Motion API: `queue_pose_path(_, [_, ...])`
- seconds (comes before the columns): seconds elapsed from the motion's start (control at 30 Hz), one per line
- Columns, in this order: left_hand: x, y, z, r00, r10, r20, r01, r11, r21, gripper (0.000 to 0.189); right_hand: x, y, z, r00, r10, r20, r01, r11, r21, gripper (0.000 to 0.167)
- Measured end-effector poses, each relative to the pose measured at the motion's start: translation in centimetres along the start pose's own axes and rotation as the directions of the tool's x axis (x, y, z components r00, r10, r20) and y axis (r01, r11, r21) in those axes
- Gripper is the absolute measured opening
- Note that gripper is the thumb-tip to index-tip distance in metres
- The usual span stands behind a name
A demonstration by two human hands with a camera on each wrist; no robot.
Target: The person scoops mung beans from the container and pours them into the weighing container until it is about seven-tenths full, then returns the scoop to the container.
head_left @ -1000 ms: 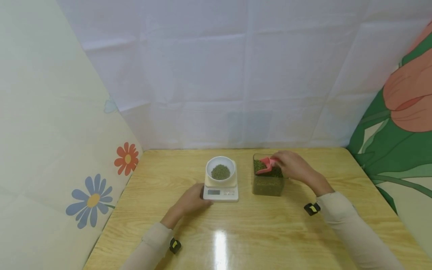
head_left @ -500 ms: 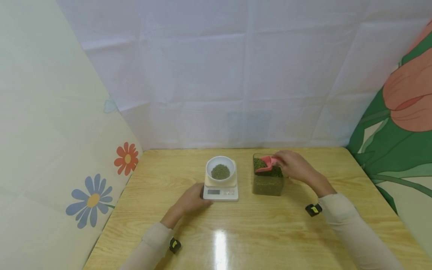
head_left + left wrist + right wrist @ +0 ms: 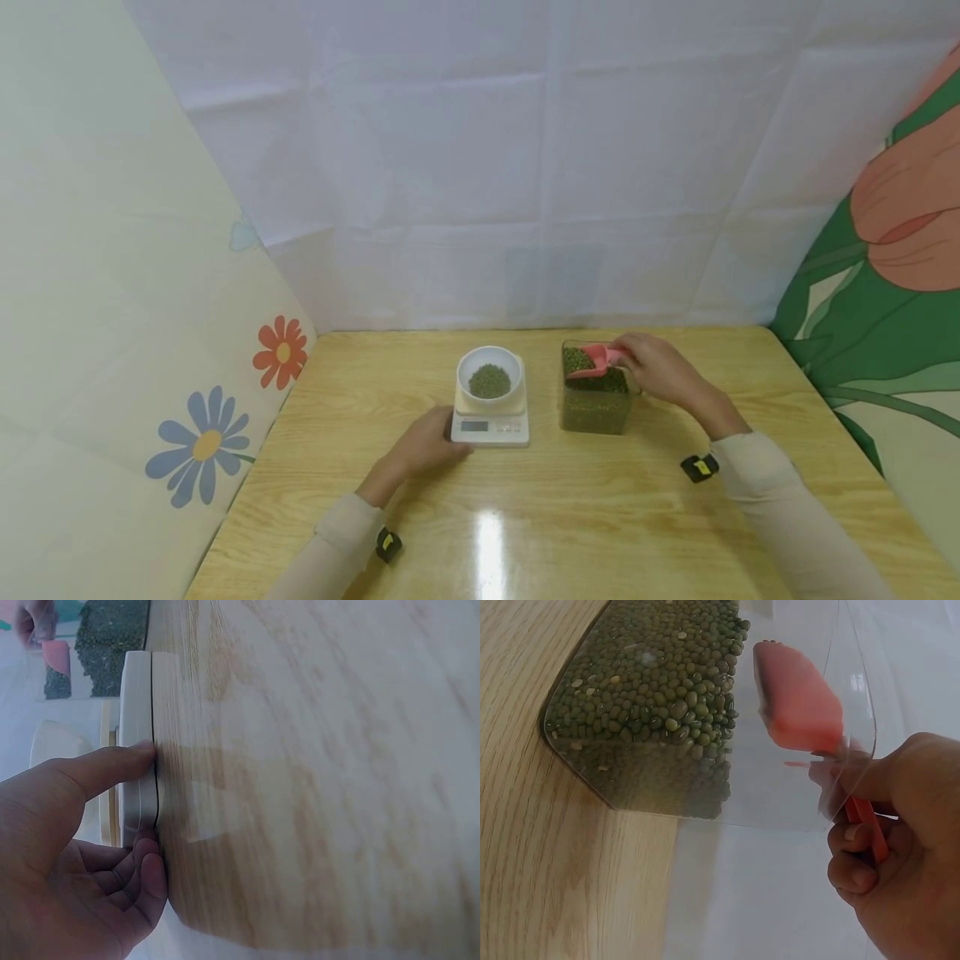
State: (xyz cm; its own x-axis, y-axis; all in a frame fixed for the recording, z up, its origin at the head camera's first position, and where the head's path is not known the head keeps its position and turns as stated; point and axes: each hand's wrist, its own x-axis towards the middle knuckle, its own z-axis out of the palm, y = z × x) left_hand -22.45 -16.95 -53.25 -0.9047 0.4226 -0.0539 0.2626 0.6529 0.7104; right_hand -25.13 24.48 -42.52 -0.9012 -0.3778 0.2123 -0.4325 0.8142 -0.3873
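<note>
A white kitchen scale carries a white bowl with a mound of green mung beans in it. My left hand grips the scale's near left corner; in the left wrist view the thumb lies along one side of the scale and the fingers are curled at its corner. To the right stands a clear square container of mung beans. My right hand holds a pink scoop by its handle, its bowl above the beans within the container. Beans show in the scoop.
Both objects stand on a wood-grain table, with a gap between scale and container. A white cloth backdrop rises behind the table. Flower-printed panels flank it, one on the left and one on the right.
The right hand and scoop have shifted slightly up and to the right, staying over the container. The left hand, scale and bowl have stayed put.
</note>
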Motion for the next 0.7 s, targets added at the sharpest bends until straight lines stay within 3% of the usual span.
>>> queue_pose_path(0.7, [-0.03,0.11,0.01,1.0,0.006,0.002,-0.006,1.0,-0.002,0.051,-0.45,0.92,-0.23,0.998,0.055,-0.006,-0.054,0.997,0.055,0.025])
